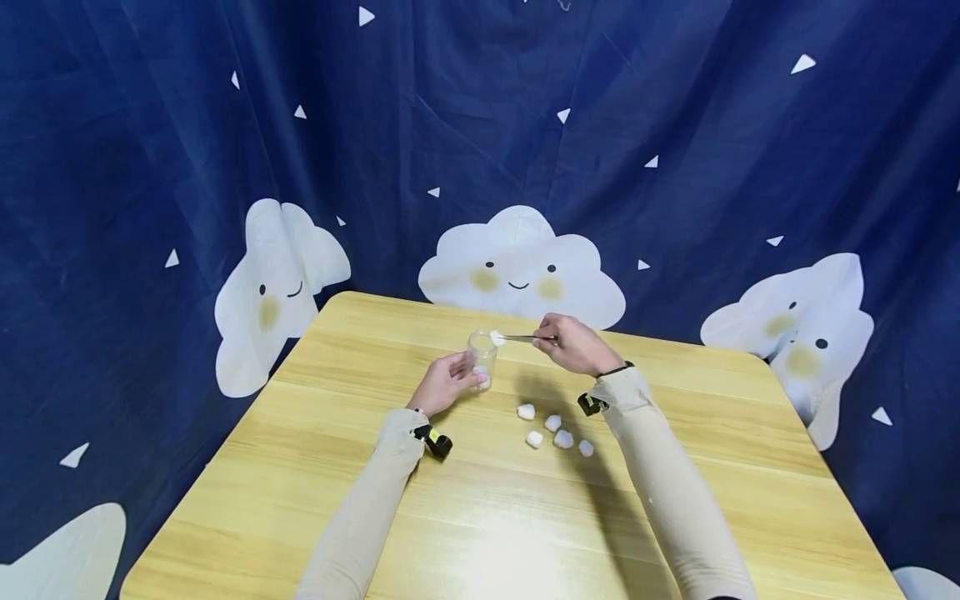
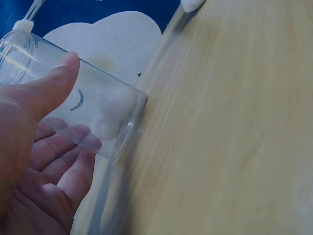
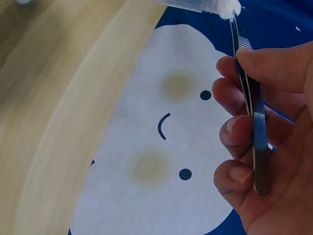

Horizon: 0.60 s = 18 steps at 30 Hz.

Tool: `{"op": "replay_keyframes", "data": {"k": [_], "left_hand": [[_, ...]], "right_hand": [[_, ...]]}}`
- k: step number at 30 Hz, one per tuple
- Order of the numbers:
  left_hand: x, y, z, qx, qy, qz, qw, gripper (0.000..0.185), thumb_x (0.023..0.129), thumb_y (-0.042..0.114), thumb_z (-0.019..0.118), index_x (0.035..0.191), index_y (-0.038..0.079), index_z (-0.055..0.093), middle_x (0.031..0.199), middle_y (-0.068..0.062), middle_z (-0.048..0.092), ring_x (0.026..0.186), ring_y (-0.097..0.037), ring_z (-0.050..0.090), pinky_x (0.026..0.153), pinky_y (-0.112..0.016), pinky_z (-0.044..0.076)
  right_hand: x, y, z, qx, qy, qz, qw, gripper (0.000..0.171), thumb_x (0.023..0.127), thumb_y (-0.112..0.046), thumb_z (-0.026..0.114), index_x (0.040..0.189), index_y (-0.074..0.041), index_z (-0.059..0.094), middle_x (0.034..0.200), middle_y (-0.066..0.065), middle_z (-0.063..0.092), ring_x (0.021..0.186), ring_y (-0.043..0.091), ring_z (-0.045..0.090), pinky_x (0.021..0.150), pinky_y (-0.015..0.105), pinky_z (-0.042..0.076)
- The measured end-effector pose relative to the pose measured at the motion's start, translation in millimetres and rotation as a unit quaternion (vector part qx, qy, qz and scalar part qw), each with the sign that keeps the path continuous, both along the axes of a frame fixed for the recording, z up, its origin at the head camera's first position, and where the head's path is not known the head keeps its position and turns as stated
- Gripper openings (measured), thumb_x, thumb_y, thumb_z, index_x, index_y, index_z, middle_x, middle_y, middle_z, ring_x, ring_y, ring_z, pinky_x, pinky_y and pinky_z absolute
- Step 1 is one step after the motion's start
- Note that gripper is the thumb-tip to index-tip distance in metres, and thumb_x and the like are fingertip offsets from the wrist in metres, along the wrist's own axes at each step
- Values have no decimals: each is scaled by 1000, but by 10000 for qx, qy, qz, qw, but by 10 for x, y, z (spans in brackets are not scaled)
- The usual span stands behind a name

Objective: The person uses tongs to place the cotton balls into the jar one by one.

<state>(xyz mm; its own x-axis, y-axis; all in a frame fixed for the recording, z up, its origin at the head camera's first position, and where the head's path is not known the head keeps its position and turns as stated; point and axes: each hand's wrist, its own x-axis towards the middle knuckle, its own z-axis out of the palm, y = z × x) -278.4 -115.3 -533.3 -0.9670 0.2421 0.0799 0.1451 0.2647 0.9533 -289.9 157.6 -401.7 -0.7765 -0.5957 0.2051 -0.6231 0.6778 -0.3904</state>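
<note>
A clear plastic jar stands on the wooden table, and my left hand grips it around the side, thumb on the wall. One cotton ball lies at the jar's bottom. My right hand pinches metal tweezers whose tips hold a cotton ball at the jar's rim. In the right wrist view the tweezers run up from my fingers to the cotton ball by the jar mouth. Several loose cotton balls lie on the table between my forearms.
A dark blue cloth with white smiling clouds hangs behind and around the table. The table's far edge runs just beyond the jar. Black wrist devices sit on both beige sleeves.
</note>
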Motion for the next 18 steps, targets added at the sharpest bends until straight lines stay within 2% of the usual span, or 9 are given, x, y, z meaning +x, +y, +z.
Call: {"op": "replay_keyframes", "data": {"k": [18], "left_hand": [[7, 14, -4, 79, 50, 37, 9999, 64, 93, 19, 79, 146, -6, 53, 149, -24, 57, 138, -36, 58, 118, -41, 50]], "right_hand": [[17, -94, 11, 54, 82, 106, 9999, 16, 101, -9, 65, 99, -4, 80, 88, 6, 64, 73, 14, 54, 65, 27, 47]]}}
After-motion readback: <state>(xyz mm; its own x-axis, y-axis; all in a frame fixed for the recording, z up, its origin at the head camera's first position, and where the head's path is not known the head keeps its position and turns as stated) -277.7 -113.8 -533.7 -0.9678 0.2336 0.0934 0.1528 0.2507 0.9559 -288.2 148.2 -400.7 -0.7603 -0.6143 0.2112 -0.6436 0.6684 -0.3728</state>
